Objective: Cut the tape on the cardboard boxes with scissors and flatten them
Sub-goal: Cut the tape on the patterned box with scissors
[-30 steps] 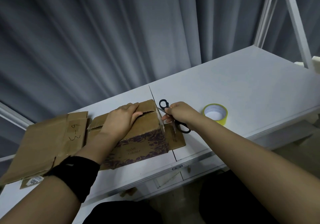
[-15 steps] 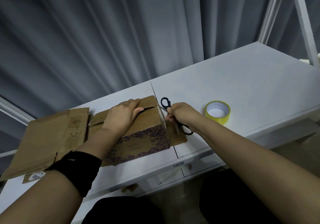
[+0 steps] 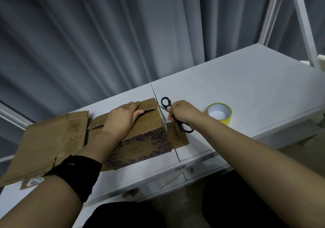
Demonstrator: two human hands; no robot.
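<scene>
On the white table (image 3: 246,87), left hand (image 3: 123,117) clasps the box (image 3: 149,131) top; right hand (image 3: 182,111), grip seemingly tight, holds scissors (image 3: 186,130).

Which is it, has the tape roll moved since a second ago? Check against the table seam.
No. The tape roll keeps its place right of the table seam.

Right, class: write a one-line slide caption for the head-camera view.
Left hand grips a patterned cardboard box while the right hand holds black scissors against its end, yellow tape roll nearby.
</scene>
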